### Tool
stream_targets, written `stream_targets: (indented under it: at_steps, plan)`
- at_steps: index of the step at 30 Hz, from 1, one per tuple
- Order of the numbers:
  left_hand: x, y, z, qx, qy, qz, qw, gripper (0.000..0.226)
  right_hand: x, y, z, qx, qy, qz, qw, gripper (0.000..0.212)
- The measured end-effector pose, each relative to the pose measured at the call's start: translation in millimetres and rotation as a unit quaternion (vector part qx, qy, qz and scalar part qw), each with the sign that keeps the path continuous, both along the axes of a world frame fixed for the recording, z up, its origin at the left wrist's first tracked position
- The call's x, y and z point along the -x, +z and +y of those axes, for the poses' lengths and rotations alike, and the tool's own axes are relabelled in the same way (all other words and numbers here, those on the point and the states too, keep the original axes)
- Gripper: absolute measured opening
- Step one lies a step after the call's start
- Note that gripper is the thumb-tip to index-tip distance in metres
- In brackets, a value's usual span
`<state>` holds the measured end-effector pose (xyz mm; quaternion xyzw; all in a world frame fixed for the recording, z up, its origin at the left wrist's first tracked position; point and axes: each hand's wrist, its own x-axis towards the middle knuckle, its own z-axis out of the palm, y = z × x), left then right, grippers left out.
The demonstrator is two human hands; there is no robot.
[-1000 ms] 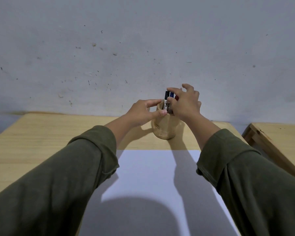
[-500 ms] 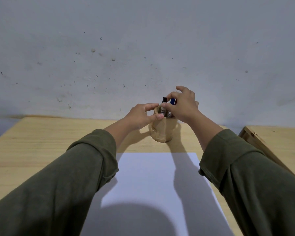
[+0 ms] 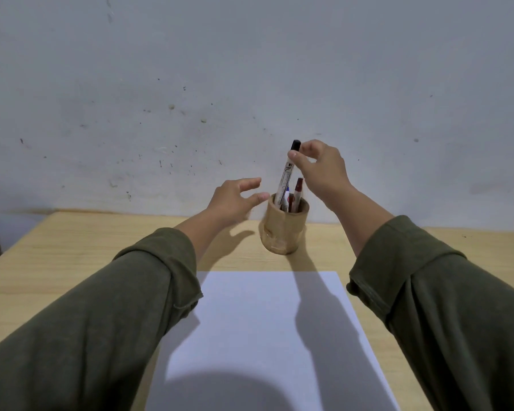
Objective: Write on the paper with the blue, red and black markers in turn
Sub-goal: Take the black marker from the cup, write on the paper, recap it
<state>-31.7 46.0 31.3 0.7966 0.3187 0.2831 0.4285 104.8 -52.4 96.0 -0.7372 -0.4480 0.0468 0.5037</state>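
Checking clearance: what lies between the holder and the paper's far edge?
In the head view, only bare table with shadows lies between the wooden holder and the paper.

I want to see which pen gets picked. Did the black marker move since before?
Yes. The black marker has gone up: the right hand has lifted it, so it now sticks up far above the cup rim, its lower end still inside.

Dim, cool, even light from behind the person. A head shadow falls on the paper (image 3: 267, 321) at 6 o'clock, and arm shadows run toward 12. The left hand (image 3: 232, 200) is motion-blurred. Wide-angle bending stretches the edges.
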Motion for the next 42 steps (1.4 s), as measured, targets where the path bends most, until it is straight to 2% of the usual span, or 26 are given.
stream_targets:
  at_steps: [7,12,18,26,30,37,39,42]
  plan:
    - [33,48,-18,-0.051,0.022,-0.059,0.997,0.034,36,25,-27,-0.057,0.070,0.069,0.993,0.012]
    - [64,75,-41,-0.069,0.002,-0.093,0.993,0.027,68,19,-54,-0.021,0.135,0.089,0.987,0.010]
    - [108,78,-69,-0.084,-0.033,-0.073,0.993,0.015,109,7,-81,-0.007,0.189,0.115,0.975,0.009]
    - [156,69,-85,-0.072,-0.020,-0.049,0.996,0.009,156,0,-93,0.024,0.238,0.168,0.956,0.011]
    - [175,65,-84,-0.056,0.012,-0.039,0.998,0.009,160,-3,-102,0.058,0.286,0.179,0.940,0.027]
    - [191,50,-73,-0.023,0.069,-0.051,0.996,0.014,157,-10,-106,0.121,0.334,0.244,0.902,0.027]
    - [191,48,-72,-0.006,0.081,-0.033,0.996,0.020,159,-9,-105,0.111,0.348,0.284,0.886,0.026]
    - [192,45,-71,0.015,0.079,-0.013,0.997,0.021,159,-7,-101,0.063,0.355,0.376,0.853,0.038]
